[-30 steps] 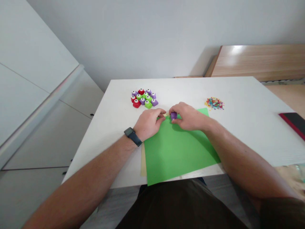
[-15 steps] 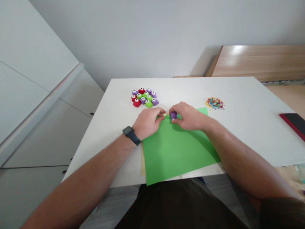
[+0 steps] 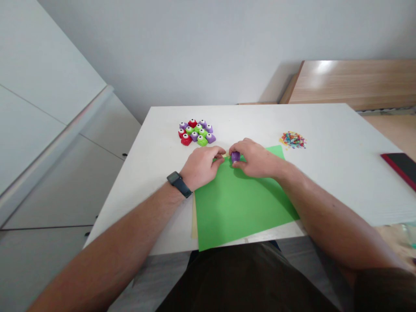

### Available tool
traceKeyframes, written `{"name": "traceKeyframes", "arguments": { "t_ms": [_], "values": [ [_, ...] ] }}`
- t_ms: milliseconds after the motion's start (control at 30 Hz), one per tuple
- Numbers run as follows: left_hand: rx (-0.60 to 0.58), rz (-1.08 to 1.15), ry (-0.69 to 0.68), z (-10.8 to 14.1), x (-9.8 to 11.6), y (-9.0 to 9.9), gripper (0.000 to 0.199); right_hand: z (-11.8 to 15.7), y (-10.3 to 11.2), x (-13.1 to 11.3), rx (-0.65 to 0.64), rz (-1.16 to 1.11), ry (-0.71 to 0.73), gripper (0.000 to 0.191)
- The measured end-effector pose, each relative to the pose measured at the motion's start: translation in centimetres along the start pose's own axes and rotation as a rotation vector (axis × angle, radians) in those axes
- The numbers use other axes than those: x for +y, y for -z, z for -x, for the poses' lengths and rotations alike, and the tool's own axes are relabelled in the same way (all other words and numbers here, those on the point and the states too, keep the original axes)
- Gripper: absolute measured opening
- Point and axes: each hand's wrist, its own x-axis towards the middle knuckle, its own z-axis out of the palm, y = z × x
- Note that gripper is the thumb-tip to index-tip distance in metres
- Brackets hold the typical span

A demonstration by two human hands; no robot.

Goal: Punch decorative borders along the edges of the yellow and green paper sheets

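A green sheet of paper (image 3: 240, 199) lies in front of me, over a pale yellow sheet (image 3: 194, 216) that shows along its left side. My right hand (image 3: 255, 158) grips a small purple craft paper punch (image 3: 235, 157) between thumb and fingers at the far edge of the green sheet. Just left of it, my left hand (image 3: 203, 164) pinches the far left corner of the green sheet, thumb towards me. The gap between the two hands is small. The punch's slot is hidden from me.
Several red, green and purple paper punches (image 3: 196, 132) stand grouped at the back left of the white table (image 3: 156, 173). A pile of coloured paper bits (image 3: 293, 140) lies at the back right. Near the right edge rests a dark object with a red border (image 3: 401, 167).
The right hand and the purple punch have shifted very slightly left, towards the left hand. The left hand keeps its pinch on the paper.
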Motion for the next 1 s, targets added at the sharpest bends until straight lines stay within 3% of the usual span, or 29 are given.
{"name": "traceKeyframes", "arguments": {
  "t_ms": [467, 767, 1000],
  "values": [
    [-0.002, 0.006, 0.003, 0.0, 0.4, 0.2, 0.025, 0.0, -0.1, 0.1, 0.008, 0.001, 0.009, 0.022],
    [-0.041, -0.001, -0.035, -0.6, 1.9, -0.2, 0.061, -0.1, 0.0, -0.4, 0.002, 0.060, 0.020, 0.023],
    [-0.053, 0.103, 0.010, -1.4, 1.4, -1.2, 0.049, -0.1, 0.2, -0.5, -0.015, 0.087, 0.039, 0.023]
  ]
}}
